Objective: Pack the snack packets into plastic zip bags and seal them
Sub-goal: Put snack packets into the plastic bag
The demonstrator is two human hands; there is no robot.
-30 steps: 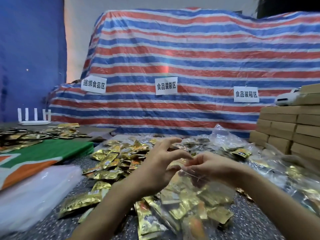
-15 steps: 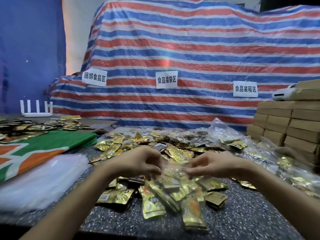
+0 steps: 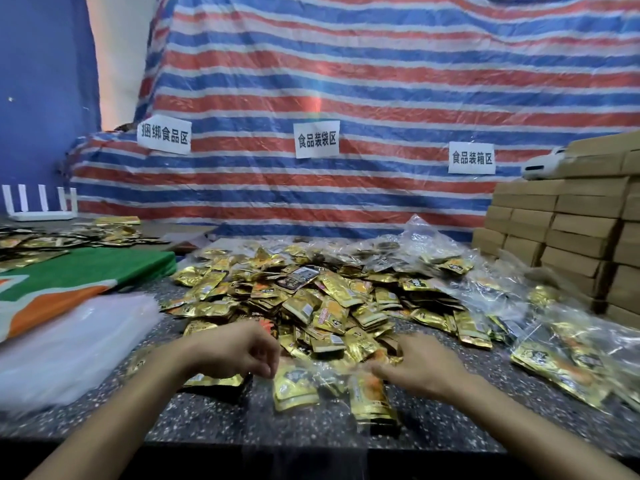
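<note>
Both hands had dropped toward the near edge of the counter (image 3: 207,420) since half a second before. The zip bag (image 3: 325,374), which had hung upright between them, now lay flat on the speckled top at 6 o'clock from the loose heap (image 3: 311,299) of snack packets. The view had also tipped upward, so more of the striped tarp (image 3: 381,81) showed behind.

At 3 o'clock the stacked cardboard boxes (image 3: 571,230) stood closed, their contents hidden. Nearer, at 4 o'clock, filled bags (image 3: 575,355) of clear plastic lay piled, each holding gold packets. At 9 o'clock a stack of empty bags (image 3: 69,348) lay flat. The zip bag held several gold packets. Two showed plainly, a left packet (image 3: 294,388) and a longer packet (image 3: 370,401) at its lower right, while the others were blurred.

The left hand (image 3: 235,351) had its fingers curled, the tips meeting in a pinch on the bag's upper left corner. The right hand (image 3: 419,370) reached toward 9 o'clock with fingers nearly straight, touching the bag's upper right edge. Blur hid whether its thumb pinched, so I cannot tell.
</note>
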